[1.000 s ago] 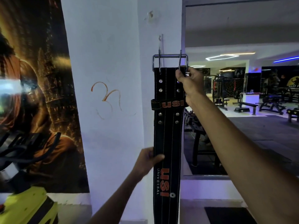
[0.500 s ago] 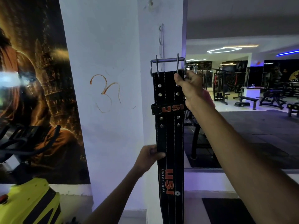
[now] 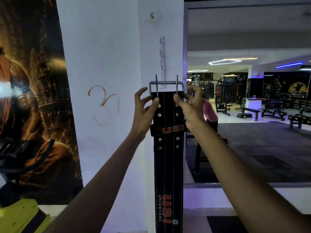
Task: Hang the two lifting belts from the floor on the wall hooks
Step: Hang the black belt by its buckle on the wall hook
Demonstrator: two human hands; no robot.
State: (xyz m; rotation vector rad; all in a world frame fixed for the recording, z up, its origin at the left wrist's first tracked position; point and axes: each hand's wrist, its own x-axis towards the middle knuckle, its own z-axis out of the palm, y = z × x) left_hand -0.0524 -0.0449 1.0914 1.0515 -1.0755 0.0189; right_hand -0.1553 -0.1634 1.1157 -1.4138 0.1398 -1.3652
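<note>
A black lifting belt with orange USI lettering hangs straight down in front of a white pillar. Its steel two-prong buckle is at the top, level with the lower end of a white strip of wall hooks fixed to the pillar. My left hand pinches the belt's top left corner just under the buckle. My right hand grips the top right corner and the buckle's right side. Whether the buckle sits on a hook I cannot tell. Only one belt is in view.
A large mirror fills the wall right of the pillar and shows benches and machines. A dark poster covers the wall on the left. A yellow and black machine stands at the lower left.
My left hand has let go of the belt's middle and risen to its top left corner. The buckle sits lower against the hook strip than before.
</note>
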